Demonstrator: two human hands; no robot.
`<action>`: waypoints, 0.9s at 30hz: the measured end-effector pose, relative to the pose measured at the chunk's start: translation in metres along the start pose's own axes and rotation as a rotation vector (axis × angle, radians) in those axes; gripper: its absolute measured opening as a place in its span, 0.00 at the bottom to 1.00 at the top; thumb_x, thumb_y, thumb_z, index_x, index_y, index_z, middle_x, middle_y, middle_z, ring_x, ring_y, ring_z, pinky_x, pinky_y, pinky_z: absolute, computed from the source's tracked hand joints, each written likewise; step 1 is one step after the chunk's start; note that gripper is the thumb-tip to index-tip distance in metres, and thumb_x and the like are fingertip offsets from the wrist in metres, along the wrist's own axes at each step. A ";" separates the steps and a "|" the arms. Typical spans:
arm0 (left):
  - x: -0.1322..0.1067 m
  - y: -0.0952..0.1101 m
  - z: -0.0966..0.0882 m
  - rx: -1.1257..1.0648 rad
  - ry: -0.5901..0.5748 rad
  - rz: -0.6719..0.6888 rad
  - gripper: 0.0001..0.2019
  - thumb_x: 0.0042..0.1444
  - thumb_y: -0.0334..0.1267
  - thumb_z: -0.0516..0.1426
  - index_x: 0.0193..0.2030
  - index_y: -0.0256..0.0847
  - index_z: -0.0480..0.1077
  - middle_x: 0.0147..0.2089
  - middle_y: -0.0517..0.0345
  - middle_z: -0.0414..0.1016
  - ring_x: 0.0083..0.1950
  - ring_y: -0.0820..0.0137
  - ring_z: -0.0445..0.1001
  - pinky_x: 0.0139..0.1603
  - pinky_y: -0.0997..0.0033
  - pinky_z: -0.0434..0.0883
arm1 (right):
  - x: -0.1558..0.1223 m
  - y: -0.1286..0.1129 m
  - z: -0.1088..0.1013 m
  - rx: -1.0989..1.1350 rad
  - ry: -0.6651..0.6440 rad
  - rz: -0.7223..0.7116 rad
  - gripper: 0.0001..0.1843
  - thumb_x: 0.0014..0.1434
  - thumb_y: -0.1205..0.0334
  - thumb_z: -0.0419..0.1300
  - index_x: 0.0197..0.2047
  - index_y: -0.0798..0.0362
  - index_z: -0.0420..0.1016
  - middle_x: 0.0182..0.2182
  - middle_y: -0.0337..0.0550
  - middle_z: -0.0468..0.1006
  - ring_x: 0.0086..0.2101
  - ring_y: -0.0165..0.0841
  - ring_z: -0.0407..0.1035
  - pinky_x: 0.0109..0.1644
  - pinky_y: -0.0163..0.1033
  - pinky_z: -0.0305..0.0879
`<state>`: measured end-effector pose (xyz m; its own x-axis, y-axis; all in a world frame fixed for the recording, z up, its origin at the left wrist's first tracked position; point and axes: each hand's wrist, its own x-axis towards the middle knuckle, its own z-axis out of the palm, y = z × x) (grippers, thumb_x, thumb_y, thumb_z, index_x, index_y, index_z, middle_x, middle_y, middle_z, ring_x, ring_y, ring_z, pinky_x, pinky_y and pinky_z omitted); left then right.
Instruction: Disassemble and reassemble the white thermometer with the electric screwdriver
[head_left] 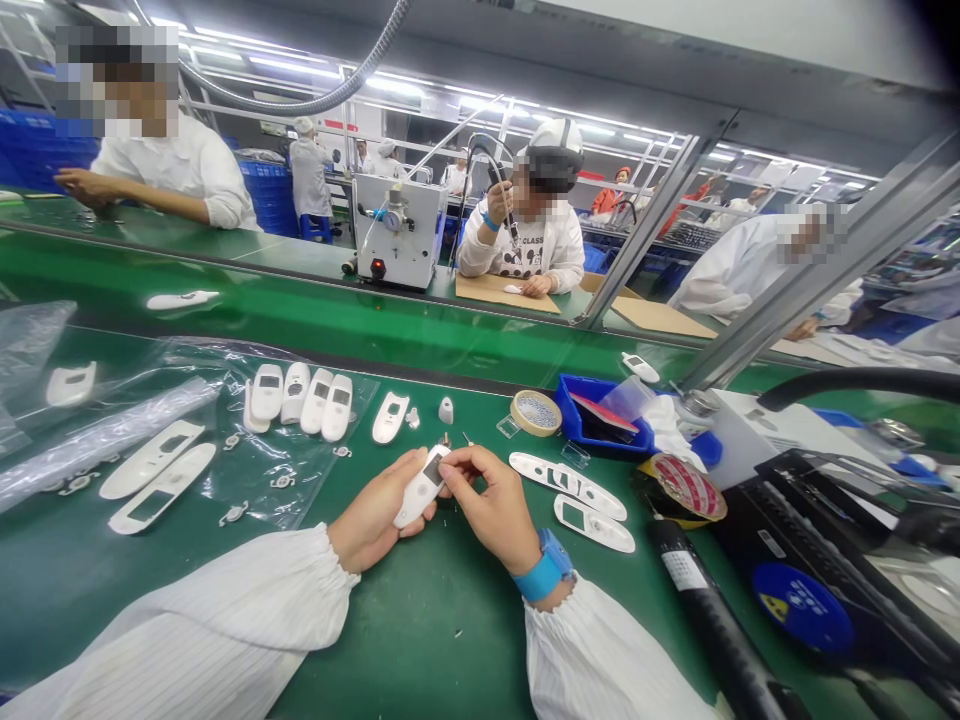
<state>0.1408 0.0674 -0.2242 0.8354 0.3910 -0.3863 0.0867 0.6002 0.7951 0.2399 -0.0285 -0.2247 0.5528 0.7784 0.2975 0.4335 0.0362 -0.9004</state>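
Note:
My left hand [373, 517] is wrapped round a small white plastic device [420, 487] with a dark window, held just above the green mat [420, 620]. My right hand [491, 505], with a blue wristband, pinches at the device's upper end; its fingertips are pressed together on the casing. Both sleeves are white. A row of similar white devices [300, 398] lies on clear plastic sheet to the upper left. Two flat white shells [568, 478] lie just right of my right hand.
Long white shells [154, 470] lie at the left, a tape roll [535, 412] and a blue tray [600, 420] beyond my hands, a red-printed tape roll [686, 487] and black equipment [825, 560] at right. Other people in white work across the conveyor.

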 end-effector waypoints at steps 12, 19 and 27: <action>-0.002 0.002 0.002 0.005 0.005 -0.005 0.11 0.56 0.45 0.50 0.37 0.39 0.62 0.26 0.60 0.65 0.20 0.78 0.62 0.13 0.82 0.50 | -0.001 0.006 0.000 -0.188 0.050 -0.074 0.06 0.56 0.62 0.53 0.34 0.52 0.70 0.26 0.40 0.72 0.29 0.31 0.66 0.36 0.38 0.64; -0.003 0.002 0.003 0.009 0.005 -0.021 0.12 0.55 0.46 0.51 0.39 0.39 0.61 0.27 0.58 0.67 0.20 0.78 0.62 0.13 0.82 0.50 | 0.000 0.007 0.000 -0.273 0.138 -0.080 0.10 0.55 0.58 0.55 0.40 0.52 0.68 0.30 0.42 0.69 0.32 0.32 0.64 0.37 0.38 0.62; -0.004 0.003 0.001 0.031 -0.006 -0.025 0.14 0.55 0.47 0.51 0.42 0.39 0.61 0.30 0.54 0.70 0.22 0.77 0.62 0.14 0.82 0.51 | 0.009 0.017 -0.006 -0.308 0.233 -0.039 0.14 0.57 0.54 0.52 0.43 0.54 0.66 0.34 0.45 0.67 0.36 0.34 0.62 0.40 0.41 0.61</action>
<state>0.1377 0.0671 -0.2196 0.8361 0.3714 -0.4037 0.1248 0.5878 0.7993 0.2566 -0.0244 -0.2353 0.6630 0.6158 0.4257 0.6311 -0.1540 -0.7602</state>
